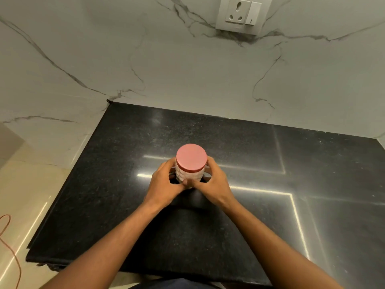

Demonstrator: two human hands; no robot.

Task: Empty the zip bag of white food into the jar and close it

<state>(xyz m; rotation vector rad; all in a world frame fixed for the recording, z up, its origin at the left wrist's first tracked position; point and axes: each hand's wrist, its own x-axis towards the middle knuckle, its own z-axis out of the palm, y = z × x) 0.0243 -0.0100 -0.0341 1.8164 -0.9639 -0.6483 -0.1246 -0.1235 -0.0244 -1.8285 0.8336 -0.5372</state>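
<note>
I see my left hand and right hand wrapped around the white-filled ribbed clear jar on the black granite counter; its round pink lid looks seated; if only resting, lifting could spill.

Pink lid on white-filled jar, speckled black counter, grey-veined white marble wall.

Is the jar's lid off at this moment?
No, the pink lid sits on the jar, held by both hands.
</note>
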